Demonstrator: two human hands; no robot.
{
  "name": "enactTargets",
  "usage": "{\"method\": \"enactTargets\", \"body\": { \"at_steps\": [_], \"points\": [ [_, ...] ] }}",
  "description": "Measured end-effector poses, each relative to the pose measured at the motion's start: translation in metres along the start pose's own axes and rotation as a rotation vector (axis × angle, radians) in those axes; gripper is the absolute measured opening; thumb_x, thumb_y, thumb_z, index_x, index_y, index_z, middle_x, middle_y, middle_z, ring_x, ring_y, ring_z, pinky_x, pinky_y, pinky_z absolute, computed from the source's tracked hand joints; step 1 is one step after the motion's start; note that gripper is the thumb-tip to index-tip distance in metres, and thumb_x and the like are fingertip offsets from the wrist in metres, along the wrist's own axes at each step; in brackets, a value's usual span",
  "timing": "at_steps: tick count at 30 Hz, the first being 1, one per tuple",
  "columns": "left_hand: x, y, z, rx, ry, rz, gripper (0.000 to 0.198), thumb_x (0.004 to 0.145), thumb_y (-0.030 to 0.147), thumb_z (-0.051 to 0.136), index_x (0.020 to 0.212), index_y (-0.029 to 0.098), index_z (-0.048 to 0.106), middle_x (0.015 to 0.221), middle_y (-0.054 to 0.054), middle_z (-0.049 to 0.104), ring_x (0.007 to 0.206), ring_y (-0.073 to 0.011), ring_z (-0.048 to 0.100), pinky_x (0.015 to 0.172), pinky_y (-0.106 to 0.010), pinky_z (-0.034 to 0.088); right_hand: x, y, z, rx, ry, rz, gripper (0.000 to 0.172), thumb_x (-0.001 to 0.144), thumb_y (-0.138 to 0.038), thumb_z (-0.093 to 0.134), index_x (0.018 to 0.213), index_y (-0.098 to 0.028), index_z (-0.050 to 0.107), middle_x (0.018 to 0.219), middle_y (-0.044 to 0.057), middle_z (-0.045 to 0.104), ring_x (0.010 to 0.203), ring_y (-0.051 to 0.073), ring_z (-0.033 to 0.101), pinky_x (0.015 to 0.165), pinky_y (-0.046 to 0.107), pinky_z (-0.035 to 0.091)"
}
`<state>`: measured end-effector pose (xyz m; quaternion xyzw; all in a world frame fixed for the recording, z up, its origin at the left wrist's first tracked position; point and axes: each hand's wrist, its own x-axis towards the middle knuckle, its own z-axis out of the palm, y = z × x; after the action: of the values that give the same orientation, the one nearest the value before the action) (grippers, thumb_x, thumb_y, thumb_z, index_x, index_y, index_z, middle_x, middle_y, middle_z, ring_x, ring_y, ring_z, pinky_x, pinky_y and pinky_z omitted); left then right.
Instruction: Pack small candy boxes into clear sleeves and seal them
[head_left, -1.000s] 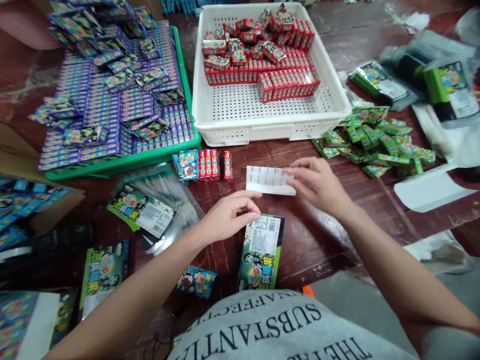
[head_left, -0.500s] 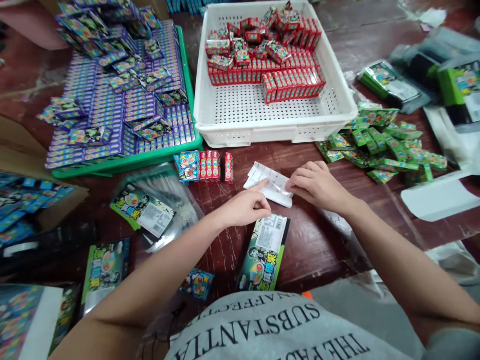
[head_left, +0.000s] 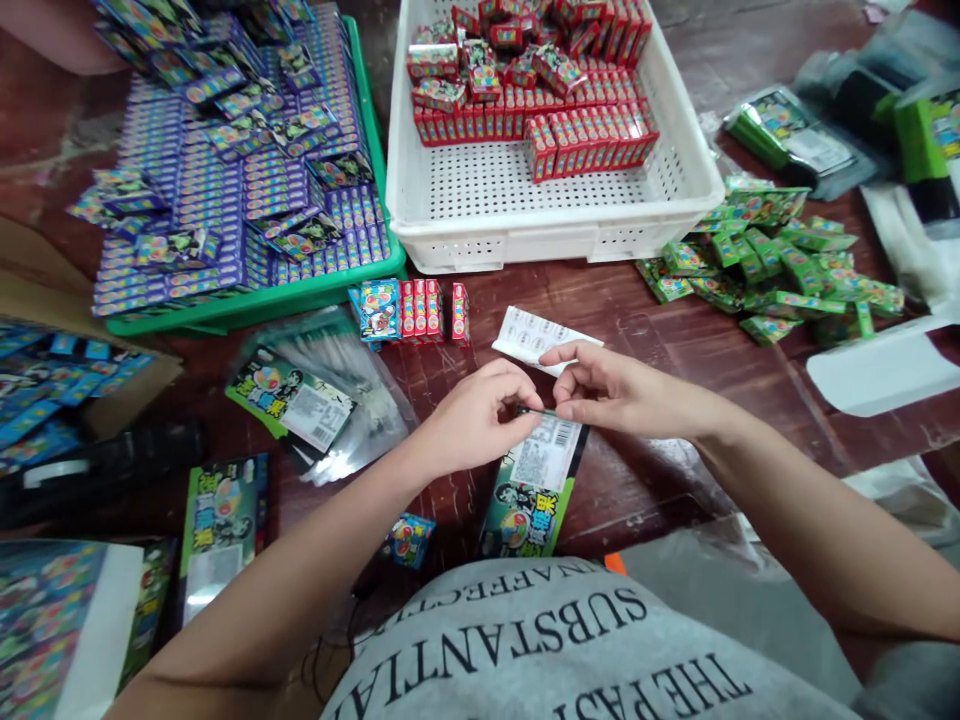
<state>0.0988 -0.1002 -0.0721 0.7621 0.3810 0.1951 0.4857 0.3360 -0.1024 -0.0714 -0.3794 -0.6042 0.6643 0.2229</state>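
A green printed pouch point(head_left: 531, 487) with a white label lies on the table in front of me. My left hand point(head_left: 471, 418) and my right hand point(head_left: 609, 393) both pinch its top edge, fingers closed on it. A white label sheet point(head_left: 534, 336) rests flat on the table just beyond my right hand. A short row of small red boxes with one blue box point(head_left: 409, 309) stands to the left of the sheet. One small blue box point(head_left: 409, 538) lies near my left forearm.
A white perforated crate point(head_left: 547, 215) holds red boxes at the back. A green tray point(head_left: 247, 310) is piled with purple boxes at left. Green boxes point(head_left: 772, 265) are heaped at right. More pouches point(head_left: 289, 400) and a white paper point(head_left: 885, 370) lie around.
My right hand let go of the white label sheet, which now lies on the table. Both hands came together onto the top edge of the green pouch.
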Motion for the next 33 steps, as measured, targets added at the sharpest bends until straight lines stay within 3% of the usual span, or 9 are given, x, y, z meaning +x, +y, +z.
{"method": "enactTargets", "body": {
  "at_steps": [4, 8, 11, 15, 19, 23, 25, 29, 33],
  "points": [
    [-0.004, -0.003, 0.002, -0.021, -0.013, -0.061, 0.01, 0.088, 0.026, 0.064, 0.092, 0.019, 0.069, 0.096, -0.005, 0.068, 0.073, -0.0136, 0.059, 0.066, -0.028, 0.048, -0.005, 0.003, 0.014, -0.227, 0.108, -0.055, 0.054, 0.089, -0.028, 0.065, 0.136, -0.026, 0.04, 0.091, 0.0, 0.065, 0.077, 0.016, 0.062, 0.067, 0.031, 0.053],
    [-0.01, -0.007, 0.003, -0.091, 0.0, -0.11, 0.013, 0.088, 0.029, 0.065, 0.096, 0.02, 0.07, 0.094, -0.004, 0.072, 0.067, -0.0131, 0.059, 0.062, -0.029, 0.049, -0.019, 0.009, 0.034, -0.731, 0.366, -0.237, 0.051, 0.092, -0.027, 0.066, 0.138, -0.031, 0.046, 0.101, 0.005, 0.07, 0.092, 0.025, 0.062, 0.085, 0.045, 0.048],
    [-0.014, -0.007, 0.004, -0.179, 0.023, -0.109, 0.014, 0.085, 0.029, 0.068, 0.095, 0.019, 0.07, 0.093, -0.006, 0.074, 0.073, -0.0159, 0.065, 0.068, -0.031, 0.053, -0.025, 0.017, 0.051, -0.91, 0.456, -0.306, 0.052, 0.097, -0.025, 0.061, 0.144, -0.037, 0.042, 0.102, 0.003, 0.075, 0.095, 0.028, 0.061, 0.089, 0.049, 0.041],
    [-0.017, -0.007, 0.007, -0.303, 0.009, -0.114, 0.016, 0.082, 0.031, 0.073, 0.089, 0.019, 0.067, 0.092, -0.006, 0.074, 0.082, -0.0182, 0.068, 0.075, -0.034, 0.055, -0.021, 0.024, 0.066, -0.796, 0.479, -0.237, 0.066, 0.099, -0.025, 0.057, 0.156, -0.034, 0.026, 0.111, 0.004, 0.074, 0.102, 0.028, 0.061, 0.093, 0.05, 0.041],
    [-0.027, -0.017, -0.004, -0.353, 0.064, -0.162, 0.026, 0.076, 0.031, 0.08, 0.085, 0.02, 0.059, 0.089, -0.004, 0.071, 0.083, -0.0181, 0.068, 0.073, -0.032, 0.055, -0.025, 0.026, 0.067, -0.63, 0.506, -0.269, 0.068, 0.098, -0.027, 0.059, 0.157, -0.034, 0.027, 0.115, 0.006, 0.07, 0.109, 0.028, 0.061, 0.1, 0.053, 0.043],
    [-0.055, -0.03, -0.03, -0.479, 0.469, -0.237, 0.034, 0.077, 0.025, 0.08, 0.102, 0.023, 0.056, 0.096, -0.001, 0.069, 0.085, -0.0155, 0.068, 0.072, -0.027, 0.055, -0.046, 0.037, 0.07, -0.332, 0.863, -0.318, 0.07, 0.093, -0.031, 0.067, 0.154, -0.038, 0.032, 0.126, 0.008, 0.058, 0.115, 0.027, 0.06, 0.098, 0.049, 0.05],
    [-0.073, -0.031, -0.033, -0.58, 0.676, -0.244, 0.049, 0.079, 0.025, 0.078, 0.122, 0.029, 0.053, 0.105, -0.001, 0.068, 0.09, -0.0157, 0.067, 0.072, -0.026, 0.056, -0.052, 0.044, 0.079, -0.176, 0.935, -0.287, 0.073, 0.091, -0.034, 0.069, 0.153, -0.039, 0.031, 0.132, 0.009, 0.053, 0.117, 0.027, 0.06, 0.096, 0.047, 0.054],
    [-0.105, -0.025, -0.003, -0.6, 0.755, -0.254, 0.069, 0.087, 0.026, 0.067, 0.147, 0.042, 0.038, 0.128, -0.003, 0.063, 0.113, -0.0193, 0.064, 0.088, -0.032, 0.058, -0.04, 0.046, 0.095, 0.034, 0.972, -0.233, 0.073, 0.089, -0.036, 0.071, 0.148, -0.038, 0.029, 0.126, 0.009, 0.053, 0.105, 0.023, 0.066, 0.093, 0.045, 0.058],
    [-0.126, -0.021, 0.031, -0.529, 0.616, -0.301, 0.049, 0.088, 0.03, 0.069, 0.134, 0.032, 0.053, 0.12, -0.004, 0.067, 0.106, -0.0199, 0.066, 0.092, -0.035, 0.056, -0.024, 0.037, 0.092, 0.076, 1.059, -0.299, 0.063, 0.087, -0.033, 0.073, 0.138, -0.036, 0.036, 0.114, 0.005, 0.055, 0.096, 0.019, 0.066, 0.09, 0.038, 0.059]
  ]
}}
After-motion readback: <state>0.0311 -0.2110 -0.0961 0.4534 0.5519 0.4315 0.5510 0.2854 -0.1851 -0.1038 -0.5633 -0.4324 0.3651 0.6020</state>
